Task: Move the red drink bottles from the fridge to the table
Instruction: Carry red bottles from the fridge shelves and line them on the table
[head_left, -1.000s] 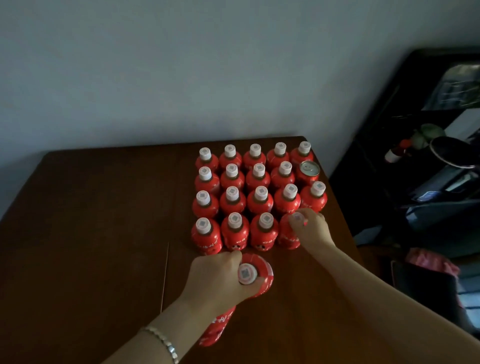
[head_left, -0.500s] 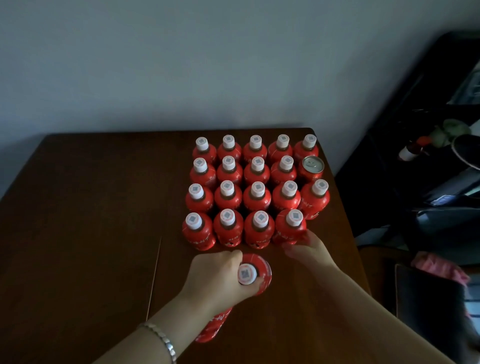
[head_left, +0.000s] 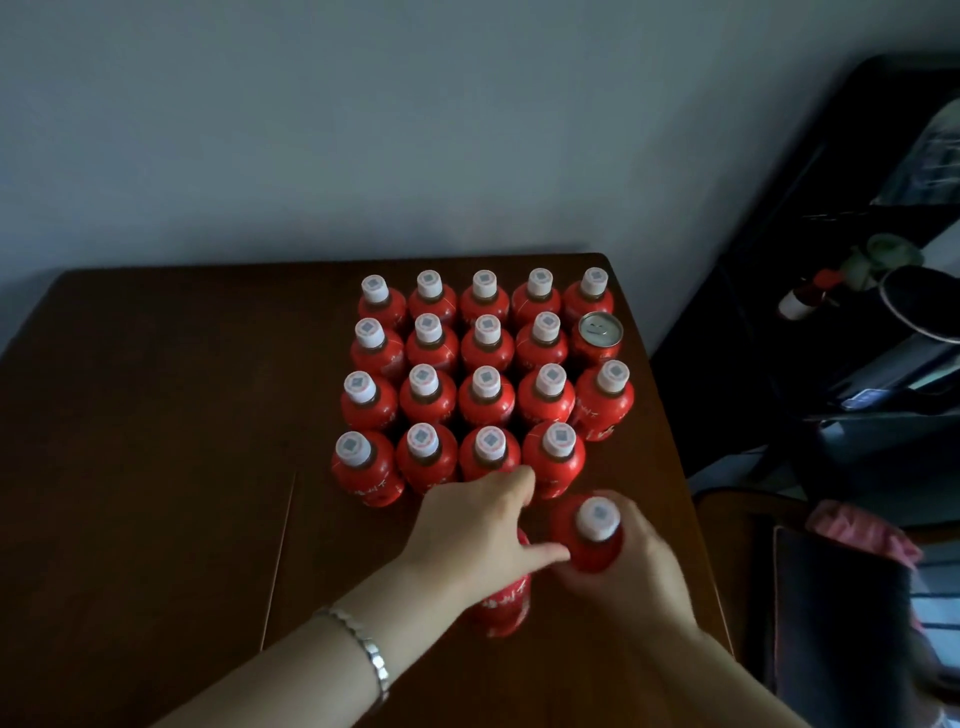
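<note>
Several red drink bottles (head_left: 485, 397) with white caps stand in tight rows on the dark wooden table (head_left: 156, 415), toward its right side. In front of the nearest row, my right hand (head_left: 641, 569) grips an upright red bottle (head_left: 589, 551) by its body, near the table's right edge. My left hand (head_left: 475, 532) is just left of it, thumb touching that bottle. A second red bottle (head_left: 504, 608) hangs under my left palm, its top hidden by the hand. The fridge is not in view.
A red can (head_left: 600, 335) with a silver top stands in the second row at the right. A thin seam (head_left: 280, 551) runs across the tabletop. Dark cluttered furniture (head_left: 857, 364) and a dark chair (head_left: 831, 597) stand right of the table. A grey wall is behind.
My right hand let go of the front-row bottle and took the capped bottle from my left hand, shifting it right. My left hand keeps the other bottle.
</note>
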